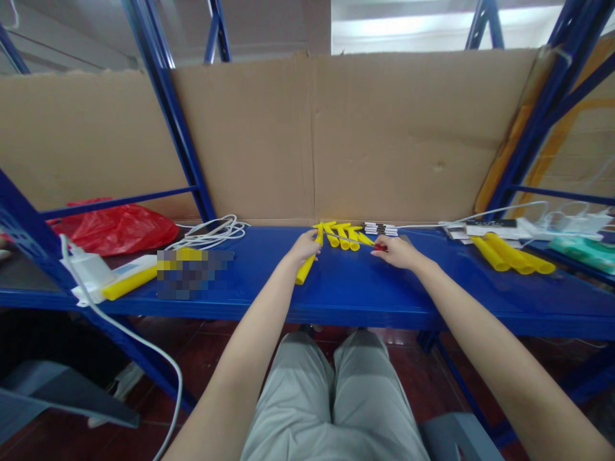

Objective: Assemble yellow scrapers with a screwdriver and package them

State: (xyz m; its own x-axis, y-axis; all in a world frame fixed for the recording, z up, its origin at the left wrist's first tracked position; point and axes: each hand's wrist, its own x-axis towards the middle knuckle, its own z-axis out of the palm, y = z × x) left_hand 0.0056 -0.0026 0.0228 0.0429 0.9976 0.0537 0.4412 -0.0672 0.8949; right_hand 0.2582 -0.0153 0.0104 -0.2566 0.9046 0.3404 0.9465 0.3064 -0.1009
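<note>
Gripping a yellow tube (302, 273) in the left hand (305, 246) and a red-handled tool (380, 247) in the right hand (394, 251), above a blue bench (259, 282).

On my remote feed I count one left hand (305, 245), one right hand (396, 251) and one red-handled tool (380, 248). Yellow items: one held tube (303, 272); at least three in the centre cluster (344, 240), overlap preventing an exact figure; three right-side tubes (510, 255). I also record one red bag (120, 227) and one white cable coil (216, 232). Black-and-white pieces (380, 229): several, exact number unreadable to me.
</note>
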